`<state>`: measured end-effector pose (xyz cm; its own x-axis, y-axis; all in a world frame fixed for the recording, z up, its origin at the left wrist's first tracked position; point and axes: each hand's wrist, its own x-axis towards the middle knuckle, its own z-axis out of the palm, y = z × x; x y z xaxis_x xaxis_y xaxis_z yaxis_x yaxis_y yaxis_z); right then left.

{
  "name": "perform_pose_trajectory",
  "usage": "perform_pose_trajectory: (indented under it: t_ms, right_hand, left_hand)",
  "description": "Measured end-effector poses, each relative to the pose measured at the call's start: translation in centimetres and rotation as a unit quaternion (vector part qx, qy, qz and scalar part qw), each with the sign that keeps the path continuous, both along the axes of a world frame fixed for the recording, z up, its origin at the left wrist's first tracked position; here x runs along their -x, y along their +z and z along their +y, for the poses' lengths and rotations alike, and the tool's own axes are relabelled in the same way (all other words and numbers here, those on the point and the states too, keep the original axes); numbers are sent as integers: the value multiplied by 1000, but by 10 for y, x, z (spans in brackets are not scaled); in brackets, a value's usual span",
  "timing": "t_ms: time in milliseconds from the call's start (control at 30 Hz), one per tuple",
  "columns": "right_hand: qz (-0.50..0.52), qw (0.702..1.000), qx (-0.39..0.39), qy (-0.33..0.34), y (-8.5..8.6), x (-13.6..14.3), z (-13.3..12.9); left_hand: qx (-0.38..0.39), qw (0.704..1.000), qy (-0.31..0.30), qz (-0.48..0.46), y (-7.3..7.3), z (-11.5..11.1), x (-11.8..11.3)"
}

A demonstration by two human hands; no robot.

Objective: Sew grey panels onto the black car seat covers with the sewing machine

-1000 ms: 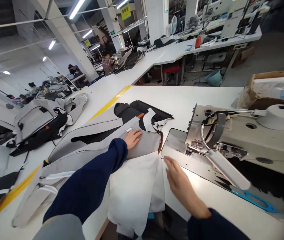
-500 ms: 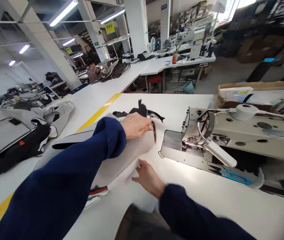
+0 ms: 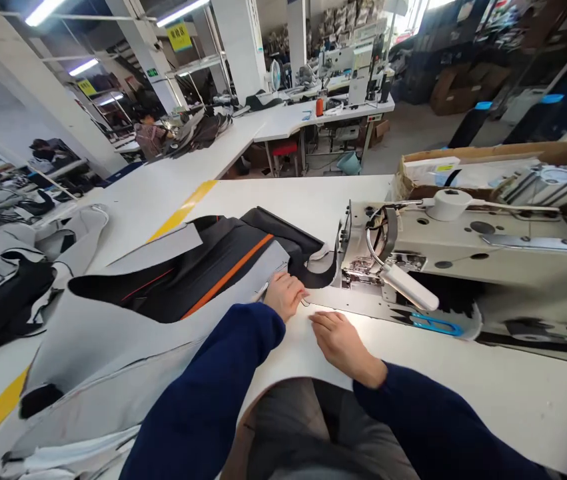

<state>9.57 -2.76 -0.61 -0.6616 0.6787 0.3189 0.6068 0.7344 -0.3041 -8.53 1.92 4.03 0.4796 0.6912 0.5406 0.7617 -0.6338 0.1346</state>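
Observation:
A large grey and black fabric piece [image 3: 233,257] with an orange stripe lies spread on the white table, its right end reaching the sewing machine [image 3: 463,247]. My left hand [image 3: 286,293] is closed at the near edge of this piece, fingers curled; what lies between the fingertips is too small to make out. Just right of it, my right hand [image 3: 340,340] rests over the table edge area in front of the machine, its fingers bent and close together. The fingertips of both hands are a short gap apart, and a thin dark thread shows between them.
Blue-handled snips [image 3: 436,324] lie at the machine's base. A cardboard box [image 3: 503,157] stands behind it. More grey and black fabric [image 3: 8,293] lies at the left. A person [image 3: 150,137] is far back left.
The fabric has been turned over and spread, showing its black side with the orange stripe. My left hand has moved down toward my right hand; the right has moved slightly right. The view has shifted.

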Motion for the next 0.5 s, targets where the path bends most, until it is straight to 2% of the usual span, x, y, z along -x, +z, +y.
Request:
perform_pose_trajectory:
  t_ms: [67,133,233,300,367,400,433,467,500]
  right_hand:
    - [72,997,-26,-17,-1,-17,-11]
    - [126,990,-58,-19,7,-17,-11]
    - [151,986,-70,-9,15,-3,-2]
    - [158,987,-36,5,11,3,-1]
    - [198,978,61,25,-2,5,-7]
    - [236,962,135,25,-9,7,-12]
    - [285,932,223,17,-15,10,-17]
    - [340,886,315,5,-19,16,-20]
    - [395,826,403,-3,-20,25,-21]
  left_hand:
    - [0,1000,-23,-14,-20,-10,-6]
    - [21,997,-43,-54,-20,-16,-10]
    - [78,991,-1,-107,4,-17,-6]
    - [90,994,29,-46,27,-14,3]
    - [88,992,49,77,50,-9,14]
    - [92,984,58,140,59,-7,19]
    - [102,974,65,194,67,-6,22]
    - [115,963,70,234,73,-6,22]
    - [134,953,66,262,76,-7,19]
